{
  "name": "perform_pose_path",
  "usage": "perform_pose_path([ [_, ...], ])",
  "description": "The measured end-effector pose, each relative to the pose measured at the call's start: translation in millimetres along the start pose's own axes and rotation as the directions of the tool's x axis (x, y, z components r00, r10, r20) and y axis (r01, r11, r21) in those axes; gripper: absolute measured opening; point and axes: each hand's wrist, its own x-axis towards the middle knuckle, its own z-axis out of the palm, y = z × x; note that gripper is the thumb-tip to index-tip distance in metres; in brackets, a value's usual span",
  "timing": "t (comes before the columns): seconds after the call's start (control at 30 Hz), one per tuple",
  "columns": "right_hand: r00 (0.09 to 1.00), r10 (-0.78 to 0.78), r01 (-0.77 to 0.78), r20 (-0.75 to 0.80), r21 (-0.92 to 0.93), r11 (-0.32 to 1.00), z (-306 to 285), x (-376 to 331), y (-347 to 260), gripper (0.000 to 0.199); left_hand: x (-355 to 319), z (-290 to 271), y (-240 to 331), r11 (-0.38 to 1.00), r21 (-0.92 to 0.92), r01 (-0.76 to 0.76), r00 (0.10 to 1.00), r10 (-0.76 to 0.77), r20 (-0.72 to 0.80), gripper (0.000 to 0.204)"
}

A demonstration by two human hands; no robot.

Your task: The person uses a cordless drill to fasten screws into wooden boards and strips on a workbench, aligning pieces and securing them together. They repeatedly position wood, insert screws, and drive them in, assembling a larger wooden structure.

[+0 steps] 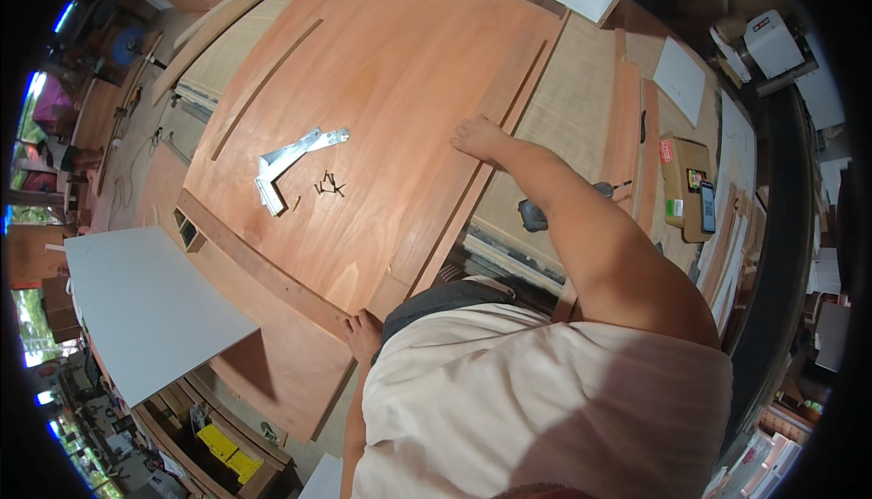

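Note:
A large reddish plywood panel (400, 72) lies flat before me, with wooden strips along its edges. At its near left corner, my left hand (363, 334) is closed round the end of a wooden strip (272, 270). My right hand (480, 138) rests on the panel near its right edge, fingers slightly bent and apart, holding nothing visible. On the panel lie angled silvery metal pieces (291, 158), a small cluster of screws (330, 185) and a short pencil-like stick (297, 202). A loose thin strip (263, 90) lies farther left.
A dark power drill (534, 216) sits partly under my right forearm. Farther right are long boards (621, 127), a cardboard box (683, 172) and a phone (708, 207). A white panel (154, 299) stands out at the left, above yellow containers (229, 452).

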Motion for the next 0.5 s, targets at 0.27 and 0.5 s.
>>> perform_pose_path([
  [0.27,1.0,0.008,-0.008,0.003,-0.059,0.998,4,2,4,0.055,10,1,-1,0.997,0.079,-0.015,0.996,0.008,0.09,0.052],
  [0.5,0.999,0.02,-0.019,0.027,-0.03,0.999,-6,1,2,0.051,0,7,-1,0.999,0.041,-0.014,1.0,0.014,-0.005,0.051],
])
